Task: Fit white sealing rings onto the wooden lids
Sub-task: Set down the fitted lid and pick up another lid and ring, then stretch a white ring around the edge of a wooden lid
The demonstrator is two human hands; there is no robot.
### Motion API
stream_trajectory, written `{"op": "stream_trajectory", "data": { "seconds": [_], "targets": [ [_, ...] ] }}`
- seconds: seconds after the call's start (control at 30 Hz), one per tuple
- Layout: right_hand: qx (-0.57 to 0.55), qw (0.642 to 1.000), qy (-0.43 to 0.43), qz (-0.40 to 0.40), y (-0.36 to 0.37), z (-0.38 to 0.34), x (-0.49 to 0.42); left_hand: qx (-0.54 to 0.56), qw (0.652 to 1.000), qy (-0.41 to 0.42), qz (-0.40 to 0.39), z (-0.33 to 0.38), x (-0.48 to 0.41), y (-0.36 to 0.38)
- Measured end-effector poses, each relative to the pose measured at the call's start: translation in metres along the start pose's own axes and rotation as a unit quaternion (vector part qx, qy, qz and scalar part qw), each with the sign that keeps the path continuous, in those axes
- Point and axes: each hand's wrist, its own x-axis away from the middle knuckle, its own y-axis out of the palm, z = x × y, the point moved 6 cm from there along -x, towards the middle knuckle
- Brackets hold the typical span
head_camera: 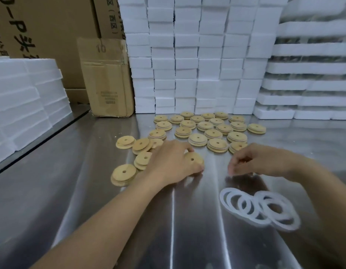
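The left hand [172, 162] gripped one wooden lid [194, 159] by its edge, with fingers and thumb curled round it. The lid was tilted, and its lower edge was at or very near the steel table [86, 191]. The right hand [259, 162] hung at 3 o'clock from this lid, near it but apart, palm down. Its fingers [232, 170] were curled downward with the thumb close to them. Whether they pinched a ring I could not tell, because the tips were blurred.

The white sealing rings [259, 208] lay in a loose overlapping pile on the table, at about 6 o'clock from the right hand and at 4 o'clock from the left hand. The long axis of the pile ran from 10 o'clock to 4 o'clock. The right hand was clearly the nearer one and the left hand was occupied. So I judged that the right hand should take the next ring, drawing back toward the body, and then carry it toward 10 o'clock onto the held lid.

The bare lids [127, 152] lay at 9 o'clock from the left hand.
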Motion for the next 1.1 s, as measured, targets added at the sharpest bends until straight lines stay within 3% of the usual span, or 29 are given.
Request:
{"op": "stream_trajectory", "data": {
  "seconds": [0.1, 0.2, 0.3, 0.43, 0.5, 0.63, 0.73, 0.9, 1.0, 1.1],
  "targets": [
    [-0.011, 0.993, -0.027, -0.111, 0.019, -0.02, 0.009, 0.155, 0.987, 0.021, 0.044, 0.013, 0.006, 0.009],
    [0.0, 0.994, -0.029, -0.106, 0.024, -0.031, 0.009, 0.248, 0.961, 0.035, 0.114, 0.017, 0.012, 0.002],
    [0.013, 0.992, -0.034, -0.118, 0.027, -0.034, 0.01, 0.257, 0.95, 0.056, 0.166, 0.017, 0.019, -0.005],
    [0.001, 0.99, -0.027, -0.137, 0.031, -0.035, 0.012, 0.263, 0.95, 0.062, 0.154, 0.018, 0.022, -0.007],
    [-0.023, 0.993, -0.034, -0.108, 0.029, -0.035, 0.009, 0.322, 0.936, 0.03, 0.138, 0.018, 0.021, -0.005],
    [-0.118, 0.99, -0.062, -0.055, 0.024, -0.036, 0.004, 0.499, 0.859, -0.072, 0.086, 0.02, 0.021, 0.016],
    [-0.138, 0.986, -0.097, 0.016, 0.02, -0.042, -0.002, 0.455, 0.885, -0.048, 0.086, 0.02, 0.022, 0.018],
    [-0.133, 0.957, -0.156, 0.205, 0.019, -0.052, -0.011, 0.39, 0.915, -0.027, 0.097, 0.013, 0.017, 0.012],
    [-0.129, 0.946, -0.158, 0.254, 0.026, -0.054, -0.013, 0.334, 0.937, -0.036, 0.101, 0.01, 0.017, 0.011],
    [-0.145, 0.929, -0.171, 0.293, 0.026, -0.055, -0.012, 0.382, 0.919, -0.036, 0.09, 0.012, 0.019, 0.013]
  ]
}}
